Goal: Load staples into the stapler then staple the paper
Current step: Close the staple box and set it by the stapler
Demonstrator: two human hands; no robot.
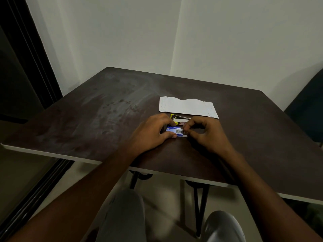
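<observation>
Left hand [150, 132] grips staple box [173, 131]; right hand [205, 132] pinches its tray [183, 136].

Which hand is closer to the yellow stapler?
Left. The left hand has its fingertips right against the near end of the stapler, while the right hand sits just in front of it, pinching at the staple box.

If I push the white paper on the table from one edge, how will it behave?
The paper looks thin and lies flat, so it would probably slide easily on the smooth table. Its far edge is wavy, so it seems floppy and may buckle.
</observation>
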